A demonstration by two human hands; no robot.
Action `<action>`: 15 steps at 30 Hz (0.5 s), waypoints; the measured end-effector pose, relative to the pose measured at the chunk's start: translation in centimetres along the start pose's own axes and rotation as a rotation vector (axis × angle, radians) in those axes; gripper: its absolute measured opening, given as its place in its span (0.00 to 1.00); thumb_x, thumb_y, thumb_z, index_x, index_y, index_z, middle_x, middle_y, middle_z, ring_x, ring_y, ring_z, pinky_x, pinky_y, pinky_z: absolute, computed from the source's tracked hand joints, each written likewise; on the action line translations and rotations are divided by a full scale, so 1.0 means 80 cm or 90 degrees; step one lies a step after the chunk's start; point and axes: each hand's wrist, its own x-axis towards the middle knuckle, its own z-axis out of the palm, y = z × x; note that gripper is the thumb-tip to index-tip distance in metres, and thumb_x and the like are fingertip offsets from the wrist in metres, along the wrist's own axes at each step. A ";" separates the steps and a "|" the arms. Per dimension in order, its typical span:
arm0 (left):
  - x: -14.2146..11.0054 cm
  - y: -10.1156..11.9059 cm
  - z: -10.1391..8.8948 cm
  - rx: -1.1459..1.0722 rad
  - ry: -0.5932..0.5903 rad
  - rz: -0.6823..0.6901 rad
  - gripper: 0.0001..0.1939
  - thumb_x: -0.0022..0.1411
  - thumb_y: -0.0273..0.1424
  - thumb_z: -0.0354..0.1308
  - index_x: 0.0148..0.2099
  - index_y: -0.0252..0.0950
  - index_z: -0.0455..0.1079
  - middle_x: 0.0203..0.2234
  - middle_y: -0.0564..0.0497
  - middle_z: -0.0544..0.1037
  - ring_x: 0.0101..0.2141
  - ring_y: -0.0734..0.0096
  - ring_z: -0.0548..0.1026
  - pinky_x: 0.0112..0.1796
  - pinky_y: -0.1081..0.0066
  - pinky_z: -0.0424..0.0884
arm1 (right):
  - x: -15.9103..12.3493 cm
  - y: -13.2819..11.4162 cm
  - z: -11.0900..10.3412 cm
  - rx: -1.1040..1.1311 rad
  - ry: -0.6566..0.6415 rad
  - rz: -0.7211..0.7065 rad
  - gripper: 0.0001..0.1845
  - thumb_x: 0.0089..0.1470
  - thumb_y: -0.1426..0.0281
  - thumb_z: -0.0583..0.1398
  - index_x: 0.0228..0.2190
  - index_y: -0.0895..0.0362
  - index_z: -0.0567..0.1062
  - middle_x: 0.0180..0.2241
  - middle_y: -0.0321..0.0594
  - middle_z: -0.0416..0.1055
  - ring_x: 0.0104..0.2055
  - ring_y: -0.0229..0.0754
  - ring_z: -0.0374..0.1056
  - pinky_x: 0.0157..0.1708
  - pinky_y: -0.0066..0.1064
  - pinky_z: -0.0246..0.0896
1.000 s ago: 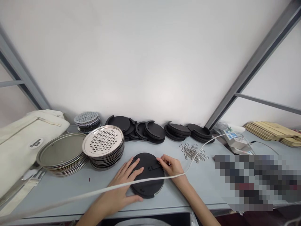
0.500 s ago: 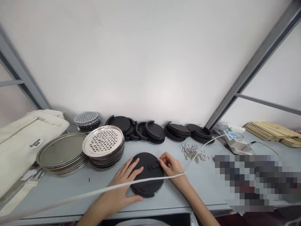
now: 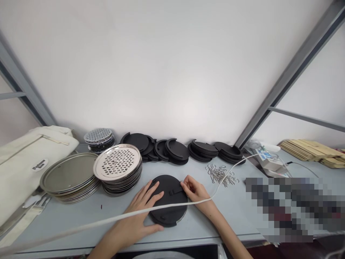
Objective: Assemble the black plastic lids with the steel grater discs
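A round black plastic disc (image 3: 168,214) lies flat on the table in front of me. A small raised catch and a narrow strip show on its face. My left hand (image 3: 138,216) rests across the disc's left side with fingers spread and stretched out, the thumb along the near edge. At the right rim, my right hand (image 3: 194,190) is closed in a pinch at the end of the strip. What lies between its fingertips is hidden. A white cable (image 3: 172,205) crosses the view in front of the disc and both wrists.
Stacked metal grater discs (image 3: 118,162) and shallow metal plates (image 3: 70,172) stand left, beside a cream bag (image 3: 35,154). Several black round holders (image 3: 176,149) line the wall. Metal hooks (image 3: 219,175) lie in a pile right of my hand. Tan flat pieces (image 3: 307,149) are stacked far right.
Both hands stay at the disc in nearly the same pose. The right fingertips have shifted very slightly at the rim. The whole view has drifted a little.
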 end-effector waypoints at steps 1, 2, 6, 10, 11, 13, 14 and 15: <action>0.000 0.000 0.000 0.002 0.001 0.002 0.43 0.55 0.38 0.65 0.67 0.52 0.45 0.66 0.53 0.43 0.64 0.52 0.41 0.59 0.47 0.51 | -0.001 -0.001 -0.001 -0.004 -0.003 -0.004 0.15 0.58 0.58 0.53 0.26 0.55 0.61 0.18 0.27 0.51 0.21 0.33 0.48 0.22 0.26 0.44; 0.000 0.000 0.000 0.003 0.001 0.006 0.43 0.56 0.38 0.65 0.67 0.51 0.45 0.66 0.53 0.43 0.64 0.51 0.41 0.59 0.47 0.51 | -0.001 -0.001 -0.002 -0.008 -0.004 -0.006 0.14 0.58 0.58 0.53 0.27 0.55 0.62 0.18 0.27 0.51 0.21 0.33 0.48 0.21 0.26 0.44; 0.000 0.000 0.000 0.003 -0.002 0.009 0.43 0.56 0.38 0.64 0.67 0.51 0.44 0.66 0.53 0.43 0.64 0.51 0.41 0.59 0.46 0.52 | -0.003 0.000 -0.003 -0.017 0.001 -0.013 0.14 0.59 0.59 0.52 0.28 0.55 0.64 0.18 0.27 0.51 0.21 0.34 0.48 0.21 0.26 0.45; 0.000 0.002 -0.002 0.001 -0.001 0.003 0.43 0.55 0.38 0.65 0.67 0.51 0.45 0.66 0.54 0.43 0.64 0.52 0.41 0.59 0.48 0.52 | -0.004 0.002 -0.005 -0.023 0.010 -0.019 0.14 0.59 0.58 0.52 0.31 0.56 0.67 0.18 0.28 0.53 0.22 0.35 0.51 0.22 0.26 0.48; 0.000 0.002 -0.002 0.002 -0.002 0.001 0.43 0.55 0.38 0.65 0.66 0.51 0.46 0.66 0.54 0.43 0.65 0.53 0.41 0.59 0.48 0.52 | -0.005 0.003 -0.006 -0.023 0.008 -0.020 0.14 0.59 0.58 0.52 0.33 0.56 0.68 0.19 0.28 0.54 0.22 0.35 0.52 0.23 0.26 0.49; 0.001 0.003 -0.004 0.005 -0.006 -0.003 0.43 0.55 0.38 0.65 0.66 0.52 0.45 0.66 0.54 0.43 0.65 0.53 0.41 0.59 0.49 0.51 | -0.007 0.003 -0.009 -0.020 -0.005 -0.016 0.16 0.59 0.58 0.52 0.38 0.57 0.70 0.19 0.29 0.56 0.22 0.36 0.54 0.24 0.27 0.50; 0.001 0.003 -0.004 0.007 -0.009 -0.004 0.43 0.55 0.38 0.65 0.66 0.52 0.45 0.66 0.55 0.43 0.65 0.54 0.40 0.59 0.48 0.51 | -0.008 0.002 -0.010 -0.018 -0.013 -0.012 0.17 0.59 0.58 0.52 0.40 0.57 0.70 0.20 0.30 0.58 0.23 0.36 0.55 0.24 0.27 0.51; 0.001 0.003 -0.004 0.008 -0.012 -0.004 0.43 0.55 0.39 0.65 0.66 0.52 0.45 0.66 0.55 0.42 0.65 0.54 0.40 0.60 0.48 0.51 | -0.009 0.002 -0.012 -0.017 -0.020 -0.007 0.18 0.59 0.57 0.51 0.42 0.57 0.71 0.20 0.31 0.59 0.23 0.36 0.55 0.24 0.27 0.51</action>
